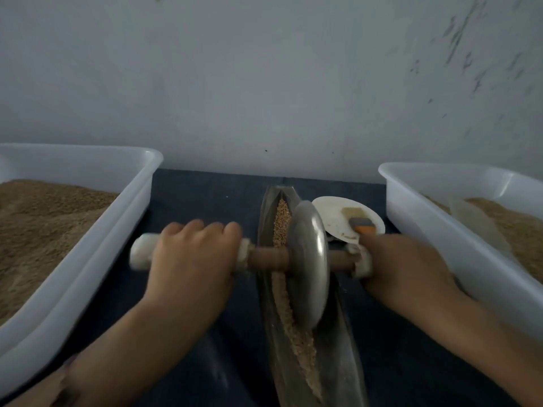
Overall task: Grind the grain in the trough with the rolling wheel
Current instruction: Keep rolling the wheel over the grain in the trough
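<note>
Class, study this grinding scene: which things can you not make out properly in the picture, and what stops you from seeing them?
- Left hand and right hand, head view: fingers wrapped under the axle's grips, out of sight; motion blur.
- Trough: near end cut by the bottom edge.
- Grain under the wheel: hidden by the disc.
- Brush on the plate: blurred, partly behind the right hand.
- Both tubs: cut by the frame sides.
</note>
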A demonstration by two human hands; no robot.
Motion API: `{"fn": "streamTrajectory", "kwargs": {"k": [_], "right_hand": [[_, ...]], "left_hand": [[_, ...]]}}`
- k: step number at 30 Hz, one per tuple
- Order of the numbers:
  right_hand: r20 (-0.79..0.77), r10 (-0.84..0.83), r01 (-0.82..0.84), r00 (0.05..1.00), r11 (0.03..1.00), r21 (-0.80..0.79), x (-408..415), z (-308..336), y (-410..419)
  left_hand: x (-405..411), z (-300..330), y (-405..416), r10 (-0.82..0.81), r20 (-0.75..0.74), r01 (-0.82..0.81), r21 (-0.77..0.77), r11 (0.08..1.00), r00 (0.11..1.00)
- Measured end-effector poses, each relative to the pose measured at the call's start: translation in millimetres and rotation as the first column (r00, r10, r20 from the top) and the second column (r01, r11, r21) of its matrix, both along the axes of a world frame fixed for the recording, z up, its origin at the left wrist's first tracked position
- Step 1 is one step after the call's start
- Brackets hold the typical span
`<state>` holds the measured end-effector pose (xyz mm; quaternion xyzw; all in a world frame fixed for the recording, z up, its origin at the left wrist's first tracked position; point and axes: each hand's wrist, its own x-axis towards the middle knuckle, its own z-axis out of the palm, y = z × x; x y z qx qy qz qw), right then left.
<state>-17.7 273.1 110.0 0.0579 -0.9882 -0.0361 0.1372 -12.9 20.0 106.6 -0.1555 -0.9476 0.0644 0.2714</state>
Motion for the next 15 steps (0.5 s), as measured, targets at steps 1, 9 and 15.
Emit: {"fn": "streamTrajectory", "kwargs": {"k": [1,9,15], "right_hand": [[-0.037,0.000,-0.001,0.999,1.000,-0.021,-14.4,-3.7,-1.2],[-0.367,-0.052,0.051,0.929,0.999,-0.010,-109.8,1.0,-3.2],[-0.281,-0.004,0.022,0.960,0.998,0.062,-81.2,-1.6,-0.9]], "left_hand": [[-13.5,-0.1,2.2,0.048,-0.022,-0.048,-0.013,0.999,0.999],[-108.3,19.3,10.9,0.231,0.002,-0.230,0.095,0.969,0.973],[-81.2,8.2,0.4,0.144,0.039,-0.146,0.075,0.986,0.989]]}}
